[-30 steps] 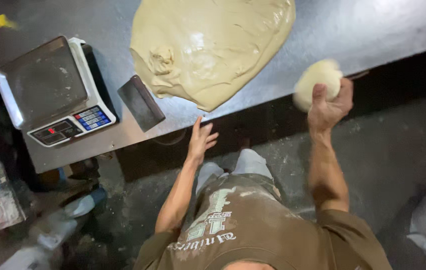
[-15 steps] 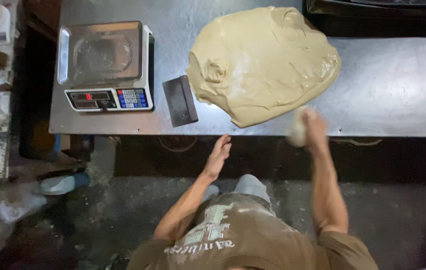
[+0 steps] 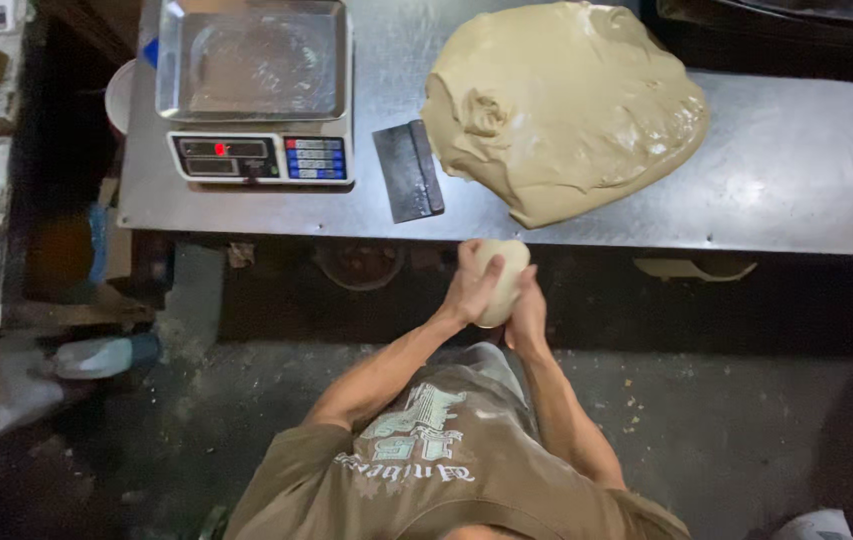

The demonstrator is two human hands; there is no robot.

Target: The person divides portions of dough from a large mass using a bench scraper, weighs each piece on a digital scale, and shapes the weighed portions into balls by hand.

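— What do the hands hold?
— A pale, rounded lump of dough (image 3: 499,275), clasped between left hand (image 3: 471,288) and right hand (image 3: 526,312), just off the steel table's (image 3: 796,190) front edge; the palms hide its sides.
— And behind?
— A large tan dough mass (image 3: 561,105), a flat metal scraper (image 3: 407,170), and a digital scale (image 3: 258,95), its far edge cut off.

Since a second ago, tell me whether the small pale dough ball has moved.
Yes. The small pale dough ball moved left, from out beyond the big dough mass to below its near edge.

I see one dark rectangular display screen (image 3: 223,149) on the front panel of the metal weighing scale (image 3: 258,90), with red glowing digits, beside blue and red keys (image 3: 314,158).
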